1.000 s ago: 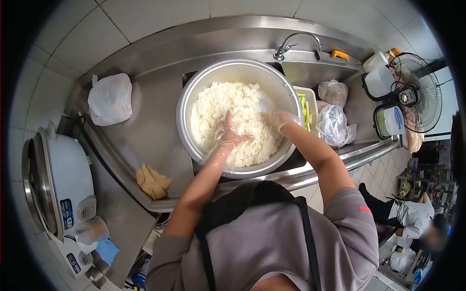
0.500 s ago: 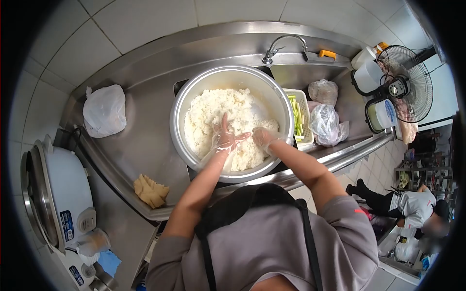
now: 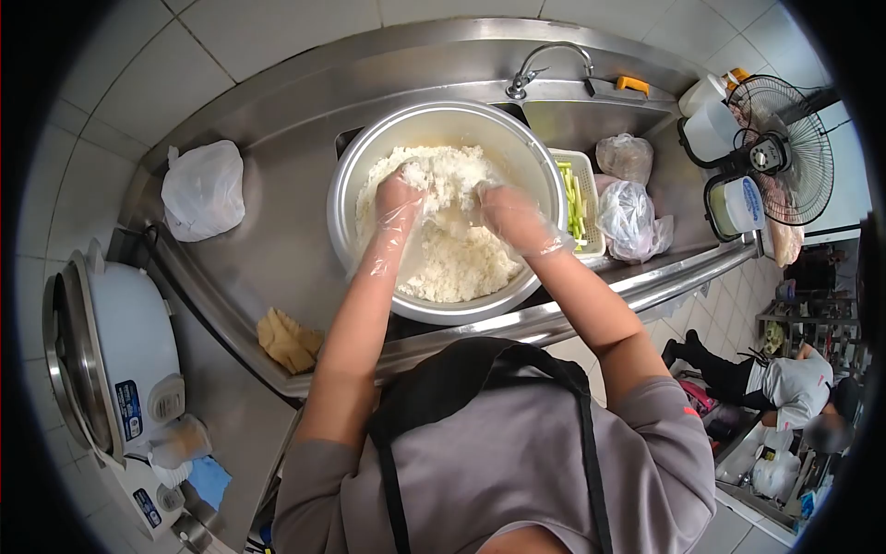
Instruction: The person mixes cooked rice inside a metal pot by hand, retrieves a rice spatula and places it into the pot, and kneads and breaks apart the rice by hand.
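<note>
A big round metal pot (image 3: pixel 343 208) holds a mass of white cooked rice (image 3: pixel 461 272). Both of my hands are inside it, in clear plastic gloves. My left hand (image 3: pixel 399 201) is at the pot's left side, its fingers curled around a clump of rice. Across from it, my right hand (image 3: pixel 509 218) has its fingers bent into the same raised heap, fingertips partly hidden by rice. Between the hands, part of the rice is lifted and loose.
Right of the pot stand a basket of cut green stalks (image 3: pixel 572 198), plastic bags (image 3: pixel 628 222) and a fan (image 3: pixel 775 152). A white bag (image 3: pixel 203 192) and brown cloth (image 3: pixel 288 340) lie left. A rice cooker (image 3: pixel 138 351) is lower left. Another person (image 3: pixel 794 388) works far right.
Both hands have moved farther up the pot and closed in on the rice. My left hand was spread palm up before. Rice is now heaped between the hands.
</note>
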{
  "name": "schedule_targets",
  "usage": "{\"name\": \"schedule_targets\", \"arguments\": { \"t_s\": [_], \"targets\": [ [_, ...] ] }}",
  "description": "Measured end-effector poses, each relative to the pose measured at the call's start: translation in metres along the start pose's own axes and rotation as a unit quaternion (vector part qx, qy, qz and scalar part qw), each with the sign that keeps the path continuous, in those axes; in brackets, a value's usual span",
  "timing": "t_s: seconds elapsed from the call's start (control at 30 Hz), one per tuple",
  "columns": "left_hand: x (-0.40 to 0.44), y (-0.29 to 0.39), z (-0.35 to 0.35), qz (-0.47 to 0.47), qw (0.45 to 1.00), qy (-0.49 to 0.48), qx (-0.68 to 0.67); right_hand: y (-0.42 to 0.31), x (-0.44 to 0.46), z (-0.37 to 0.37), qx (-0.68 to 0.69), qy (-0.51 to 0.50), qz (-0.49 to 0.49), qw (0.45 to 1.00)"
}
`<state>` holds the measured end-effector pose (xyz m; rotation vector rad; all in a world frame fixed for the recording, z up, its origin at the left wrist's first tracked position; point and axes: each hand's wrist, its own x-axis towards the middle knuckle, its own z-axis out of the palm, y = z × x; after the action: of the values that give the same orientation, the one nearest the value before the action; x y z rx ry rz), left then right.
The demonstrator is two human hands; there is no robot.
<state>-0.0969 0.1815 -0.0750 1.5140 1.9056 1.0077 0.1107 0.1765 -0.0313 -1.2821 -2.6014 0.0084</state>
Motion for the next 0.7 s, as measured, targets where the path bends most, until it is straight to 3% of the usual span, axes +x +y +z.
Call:
{"name": "schedule_targets", "arguments": {
  "t_s": [0.1,0.13,0.2,0.23,0.27,0.4,0.43,0.5,0.57,0.6,0.63,0.7],
  "targets": [
    [-0.006,0.022,-0.019,-0.062,0.980,-0.128,0.141,0.001,0.007,-0.010,0.020,0.022,0.012,0.999],
    [-0.005,0.004,-0.014,-0.031,0.979,-0.166,0.113,-0.002,0.006,-0.007,0.003,-0.042,0.018,0.999],
    [-0.023,0.005,-0.018,-0.115,0.975,-0.191,-0.027,-0.017,-0.006,0.009,-0.030,-0.169,0.033,0.985],
    [-0.026,0.010,-0.021,-0.116,0.972,-0.202,0.012,-0.024,-0.028,0.055,-0.160,-0.157,-0.054,0.973],
    [-0.029,0.014,-0.024,-0.117,0.968,-0.214,0.052,-0.028,-0.034,0.072,-0.107,-0.198,-0.043,0.973],
    [-0.028,-0.006,-0.027,-0.183,0.963,-0.196,0.006,0.002,0.001,0.051,-0.046,-0.227,-0.084,0.969],
    [-0.021,-0.037,-0.017,-0.186,0.964,-0.189,-0.030,-0.002,0.016,0.006,0.033,-0.236,-0.007,0.971],
    [-0.022,-0.048,-0.017,-0.196,0.960,-0.193,-0.049,-0.003,0.038,-0.027,0.016,-0.241,0.039,0.970],
    [-0.029,-0.020,-0.031,-0.202,0.956,-0.213,-0.015,-0.006,0.029,0.029,-0.019,-0.293,0.016,0.956],
    [-0.032,-0.017,-0.027,-0.194,0.958,-0.211,0.001,-0.012,0.015,0.066,-0.021,-0.302,-0.045,0.952],
    [-0.032,-0.016,-0.021,-0.184,0.961,-0.205,0.014,-0.023,0.009,0.094,-0.117,-0.328,-0.038,0.937],
    [-0.031,-0.012,-0.024,-0.170,0.964,-0.203,0.032,-0.012,0.021,0.077,-0.022,-0.314,0.016,0.949]
  ]
}}
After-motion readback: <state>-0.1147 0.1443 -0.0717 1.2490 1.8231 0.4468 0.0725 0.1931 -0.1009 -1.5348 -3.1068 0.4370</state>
